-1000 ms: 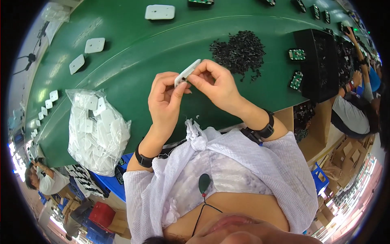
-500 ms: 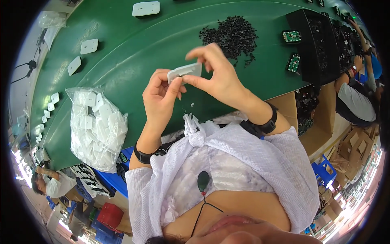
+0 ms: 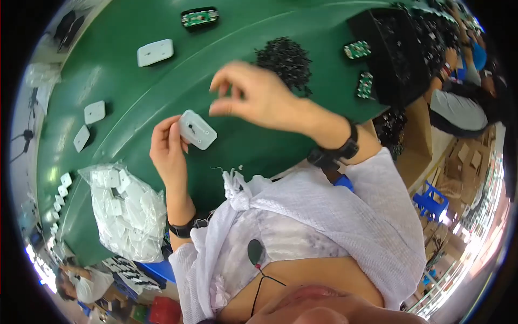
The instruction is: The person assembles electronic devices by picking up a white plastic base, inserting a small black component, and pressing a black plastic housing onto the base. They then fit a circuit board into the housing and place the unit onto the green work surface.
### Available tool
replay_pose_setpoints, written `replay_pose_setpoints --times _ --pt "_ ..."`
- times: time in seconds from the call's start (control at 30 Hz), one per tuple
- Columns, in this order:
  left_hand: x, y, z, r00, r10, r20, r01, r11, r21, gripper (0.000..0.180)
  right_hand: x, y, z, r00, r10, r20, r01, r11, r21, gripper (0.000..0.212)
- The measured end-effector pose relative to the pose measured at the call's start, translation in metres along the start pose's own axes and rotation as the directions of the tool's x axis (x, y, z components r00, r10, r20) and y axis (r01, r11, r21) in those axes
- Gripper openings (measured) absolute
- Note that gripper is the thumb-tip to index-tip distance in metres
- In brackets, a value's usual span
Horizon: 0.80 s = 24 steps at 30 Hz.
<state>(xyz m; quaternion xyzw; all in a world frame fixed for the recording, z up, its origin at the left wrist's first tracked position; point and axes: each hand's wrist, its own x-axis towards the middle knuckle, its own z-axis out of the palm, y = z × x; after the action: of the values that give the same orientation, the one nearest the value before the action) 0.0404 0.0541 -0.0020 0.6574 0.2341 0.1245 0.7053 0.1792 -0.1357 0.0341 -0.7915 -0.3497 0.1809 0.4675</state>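
My left hand pinches a white plastic cover by its left edge, thumb on top. The cover is tilted over the table, its face showing a small dark piece or slot near the middle and small holes. To the right of it, my right hand is lifted with thumb and fingers apart, and nothing shows between them. Beyond that hand lies a heap of small black parts, partly hidden by it.
A clear bag of white covers lies at the left. Loose white covers dot the green table. A black-cased circuit board sits at the far side. Two green boards lie beside a black bin; a co-worker is at right.
My right hand has come off the cover, and its fingers are apart. My left hand has moved left with the cover and turned its face up. The whole view has shifted.
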Motion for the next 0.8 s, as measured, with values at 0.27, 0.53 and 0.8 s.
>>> replay_pose_setpoints --times 0.27,0.53,0.8 --pt "0.021 0.004 0.001 0.971 0.238 0.018 -0.167 0.621 0.766 0.023 0.131 -0.001 -0.008 0.941 -0.293 -0.168 -0.049 0.372 -0.927 0.040" --pt "-0.023 0.002 0.007 0.915 0.377 0.144 -0.283 0.346 0.895 0.078 0.133 0.007 -0.020 0.984 -0.174 -0.046 0.153 0.944 -0.294 0.031" --pt "-0.010 -0.007 -0.006 0.850 0.462 0.253 -0.441 0.362 0.821 0.060 0.058 0.025 -0.019 0.987 -0.159 -0.010 0.152 0.955 -0.255 0.040"
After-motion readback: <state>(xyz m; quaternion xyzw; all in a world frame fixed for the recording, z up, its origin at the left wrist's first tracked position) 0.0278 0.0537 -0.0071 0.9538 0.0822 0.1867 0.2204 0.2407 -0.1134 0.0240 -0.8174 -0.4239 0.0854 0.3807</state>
